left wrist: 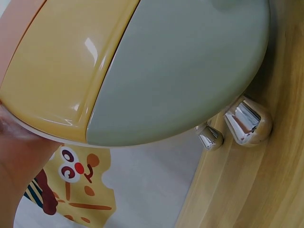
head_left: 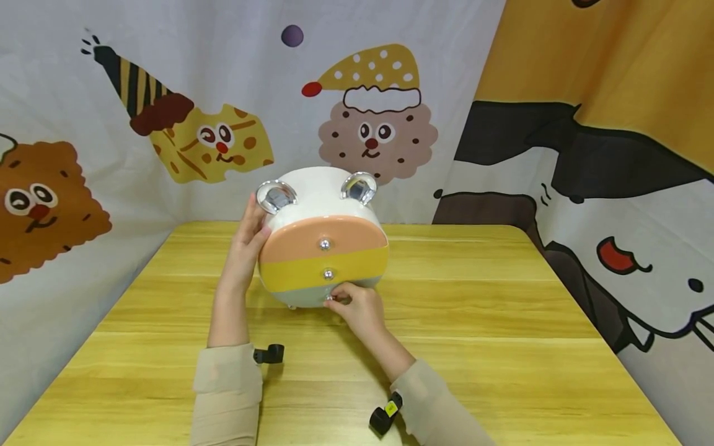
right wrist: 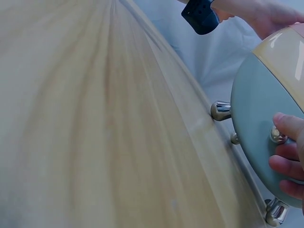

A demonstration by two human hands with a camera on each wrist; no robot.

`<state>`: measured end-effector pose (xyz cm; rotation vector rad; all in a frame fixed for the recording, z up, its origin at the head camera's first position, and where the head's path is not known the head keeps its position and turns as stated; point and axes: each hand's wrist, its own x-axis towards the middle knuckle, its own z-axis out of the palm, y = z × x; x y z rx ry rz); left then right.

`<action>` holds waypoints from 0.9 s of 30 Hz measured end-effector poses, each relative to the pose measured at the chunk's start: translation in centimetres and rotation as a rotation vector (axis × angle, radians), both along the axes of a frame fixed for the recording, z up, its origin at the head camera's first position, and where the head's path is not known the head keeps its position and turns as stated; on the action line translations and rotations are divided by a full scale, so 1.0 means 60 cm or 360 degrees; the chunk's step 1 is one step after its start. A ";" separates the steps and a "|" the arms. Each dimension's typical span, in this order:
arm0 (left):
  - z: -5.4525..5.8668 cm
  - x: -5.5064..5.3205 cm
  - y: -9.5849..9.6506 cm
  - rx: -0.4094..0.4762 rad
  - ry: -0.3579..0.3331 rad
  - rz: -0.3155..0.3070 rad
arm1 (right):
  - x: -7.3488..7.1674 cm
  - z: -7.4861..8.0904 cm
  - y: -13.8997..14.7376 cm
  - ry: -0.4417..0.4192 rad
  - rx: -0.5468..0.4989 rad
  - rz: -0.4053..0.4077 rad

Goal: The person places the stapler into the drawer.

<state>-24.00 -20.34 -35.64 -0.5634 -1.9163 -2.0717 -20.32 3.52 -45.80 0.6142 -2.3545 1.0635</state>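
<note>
A small white drawer box (head_left: 319,195) with two shiny silver ears stands on the table on silver feet. Its front has a peach drawer (head_left: 295,238), a yellow drawer (head_left: 295,272) and a grey-green drawer (left wrist: 180,71), stacked top to bottom with silver knobs. All three look closed. My left hand (head_left: 243,251) rests against the box's left side, fingers extended toward the ear, thumb near the front edge. My right hand (head_left: 361,310) pinches the lowest knob (right wrist: 277,135) between thumb and forefinger, other fingers near the grey-green front.
A wooden table (head_left: 491,347) lies under the box, its back edge just behind it. Printed cloth (head_left: 223,49) hangs behind and at both sides. Each wrist carries a small black camera, one by the left sleeve (head_left: 270,354), the other by the right sleeve (head_left: 385,416).
</note>
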 end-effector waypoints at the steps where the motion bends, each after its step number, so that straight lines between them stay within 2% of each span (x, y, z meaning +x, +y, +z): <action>1: 0.000 0.000 0.000 -0.0001 -0.0003 0.0001 | 0.001 0.000 0.001 -0.0002 0.0010 0.0003; 9: 0.005 -0.001 0.004 0.0018 -0.0014 0.0012 | 0.007 0.007 0.018 -0.0046 0.0042 0.0077; 15: 0.006 0.003 0.009 0.0015 -0.0058 0.0033 | 0.017 0.018 0.039 0.0013 0.0047 0.0082; 22: 0.005 0.002 0.004 0.0021 -0.0006 0.0082 | 0.025 0.045 0.077 0.0127 0.0058 0.0056; 27: 0.000 0.005 -0.015 -0.0075 -0.0053 0.0113 | 0.026 0.068 0.120 0.0138 0.0035 0.0022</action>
